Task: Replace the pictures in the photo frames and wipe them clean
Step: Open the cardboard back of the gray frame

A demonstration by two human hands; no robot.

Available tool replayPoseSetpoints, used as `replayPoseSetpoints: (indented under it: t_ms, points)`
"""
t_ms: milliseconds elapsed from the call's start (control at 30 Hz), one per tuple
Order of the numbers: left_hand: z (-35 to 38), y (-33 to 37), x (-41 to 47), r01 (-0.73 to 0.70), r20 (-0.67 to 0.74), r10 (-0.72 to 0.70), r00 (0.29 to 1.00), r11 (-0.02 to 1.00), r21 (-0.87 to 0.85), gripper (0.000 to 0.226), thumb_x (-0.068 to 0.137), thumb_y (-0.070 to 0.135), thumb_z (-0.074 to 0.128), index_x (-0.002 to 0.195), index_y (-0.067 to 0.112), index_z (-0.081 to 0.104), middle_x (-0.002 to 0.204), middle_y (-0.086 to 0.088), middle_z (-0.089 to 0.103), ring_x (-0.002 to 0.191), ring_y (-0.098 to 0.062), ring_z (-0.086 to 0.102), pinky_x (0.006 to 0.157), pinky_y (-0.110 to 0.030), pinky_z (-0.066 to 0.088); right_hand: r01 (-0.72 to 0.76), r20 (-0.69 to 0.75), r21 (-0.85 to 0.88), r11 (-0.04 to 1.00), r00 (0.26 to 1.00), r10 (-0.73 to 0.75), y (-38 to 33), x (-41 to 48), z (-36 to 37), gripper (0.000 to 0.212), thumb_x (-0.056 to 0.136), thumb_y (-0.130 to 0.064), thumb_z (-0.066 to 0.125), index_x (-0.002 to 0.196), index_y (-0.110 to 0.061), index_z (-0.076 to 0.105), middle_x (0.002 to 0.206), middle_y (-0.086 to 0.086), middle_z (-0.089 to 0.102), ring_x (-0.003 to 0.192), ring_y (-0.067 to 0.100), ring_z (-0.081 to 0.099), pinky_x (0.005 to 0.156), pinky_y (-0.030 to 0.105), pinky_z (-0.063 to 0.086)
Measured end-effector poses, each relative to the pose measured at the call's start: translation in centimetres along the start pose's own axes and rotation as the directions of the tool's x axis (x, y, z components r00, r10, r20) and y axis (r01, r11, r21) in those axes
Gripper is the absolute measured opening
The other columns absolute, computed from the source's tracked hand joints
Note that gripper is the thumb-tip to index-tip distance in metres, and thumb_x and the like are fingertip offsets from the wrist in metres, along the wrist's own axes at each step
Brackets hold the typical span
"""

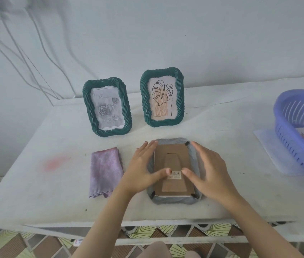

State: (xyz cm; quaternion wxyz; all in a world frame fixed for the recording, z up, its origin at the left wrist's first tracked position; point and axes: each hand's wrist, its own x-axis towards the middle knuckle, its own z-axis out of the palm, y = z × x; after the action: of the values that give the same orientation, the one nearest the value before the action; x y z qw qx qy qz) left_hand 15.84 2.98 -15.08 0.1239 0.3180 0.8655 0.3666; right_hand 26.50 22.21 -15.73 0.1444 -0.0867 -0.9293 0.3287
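Flanking the face-down grey frame (175,199), left hand (143,168) and right hand (209,168), fingers spread, thumbs touching its cardboard back (171,155); purple cloth (105,170) left

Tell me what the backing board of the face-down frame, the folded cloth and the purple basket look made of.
Backing board: matte brown cardboard or thin fibreboard, going by its flat, dull, papery face. Cloth: soft fabric, probably microfibre, faintly shiny with a scalloped edge. Basket: smooth moulded plastic, with even slots in its wall.
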Motion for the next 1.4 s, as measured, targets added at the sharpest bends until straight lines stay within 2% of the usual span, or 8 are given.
replayPoseSetpoints:
  t_ms: [100,167,233,467,700,1167,1300,1400]
  points:
    - [-0.1,-0.3,-0.9,-0.026,0.079,0.019,0.997,0.995,0.099,0.112,0.055,0.08,0.056,0.145,0.035,0.007,0.154,0.016,0.002,0.14,-0.001,-0.008,0.114,-0.027,-0.007,-0.061,0.135,-0.131,0.99,0.988,0.078,0.3,0.3,-0.6,0.096,0.062,-0.08,0.039,0.144,-0.039,0.009,0.149,-0.012,0.028,0.14,0.016,0.019,0.113,0.056,0.002]
    - [0.1,-0.6,-1.2,-0.039,0.092,0.02,0.996,0.977,0.209,0.118,0.053,0.083,0.054,0.146,0.033,0.001,0.154,0.016,-0.006,0.14,-0.002,-0.012,0.113,-0.026,-0.011,-0.08,0.215,-0.159,0.984,0.97,0.113,0.4,0.4,-0.7,0.102,0.056,-0.084,0.037,0.142,-0.044,-0.001,0.152,-0.014,0.02,0.142,0.014,0.007,0.109,0.056,-0.013]
    - [0.1,-0.7,-1.3,-0.022,0.09,0.0,0.996,0.969,0.247,0.124,0.05,0.085,0.052,0.147,0.03,-0.001,0.153,0.018,-0.008,0.139,-0.001,-0.014,0.114,-0.028,-0.011,-0.064,0.235,-0.177,0.982,0.966,0.106,0.3,0.5,-0.6,0.104,0.053,-0.087,0.035,0.141,-0.046,-0.005,0.153,-0.015,0.016,0.143,0.013,0.003,0.108,0.057,-0.017]
    - [-0.2,-0.7,-0.9,-0.012,0.065,-0.013,0.998,0.933,0.361,0.13,0.044,0.092,0.042,0.148,0.026,0.0,0.155,0.011,0.004,0.141,-0.011,-0.005,0.113,-0.032,-0.011,0.005,0.247,-0.284,0.959,0.967,0.068,0.3,0.8,0.0,0.12,0.041,-0.1,0.012,0.144,-0.039,-0.004,0.156,-0.011,0.005,0.143,0.015,-0.001,0.107,0.059,-0.017]
    - [-0.5,-0.5,-0.3,-0.012,0.071,-0.018,0.997,0.914,0.406,0.131,0.04,0.091,0.044,0.147,0.027,0.006,0.147,0.012,0.012,0.133,-0.013,0.007,0.113,-0.032,0.0,0.028,0.292,-0.294,0.955,0.954,0.062,0.4,1.6,0.0,0.127,0.035,-0.101,0.015,0.145,-0.038,-0.003,0.148,-0.021,-0.019,0.135,0.001,-0.017,0.104,0.06,-0.018]
    - [-1.1,0.3,0.5,-0.031,0.162,-0.056,0.985,0.871,0.49,0.136,0.035,0.092,0.039,0.147,0.026,0.0,0.141,0.008,0.015,0.126,-0.016,0.017,0.101,-0.025,0.008,0.01,0.366,-0.296,0.955,0.925,0.103,0.3,2.6,-0.2,0.138,0.027,-0.101,0.022,0.146,-0.034,-0.003,0.154,-0.012,-0.008,0.141,0.013,-0.006,0.105,0.062,-0.015]
    - [-1.5,1.3,1.4,0.008,0.249,-0.149,0.957,0.872,0.489,0.139,0.04,0.083,0.063,0.147,0.025,-0.005,0.137,0.004,0.017,0.125,-0.019,0.019,0.105,-0.029,0.012,-0.017,0.446,-0.271,0.963,0.884,0.141,-0.1,3.2,-0.6,0.144,0.026,-0.098,0.039,0.146,-0.032,-0.006,0.154,-0.012,-0.013,0.141,0.015,-0.009,0.107,0.061,-0.016]
    - [-1.7,2.3,2.4,0.022,0.31,-0.218,0.925,0.848,0.53,0.14,0.046,0.072,0.073,0.147,0.023,-0.01,0.134,0.002,0.019,0.122,-0.021,0.02,0.107,-0.031,0.015,-0.028,0.476,-0.303,0.952,0.862,0.177,-0.7,3.6,-0.8,0.134,0.043,-0.084,0.059,0.146,-0.031,-0.008,0.153,-0.011,-0.014,0.141,0.018,-0.011,0.107,0.06,-0.017]
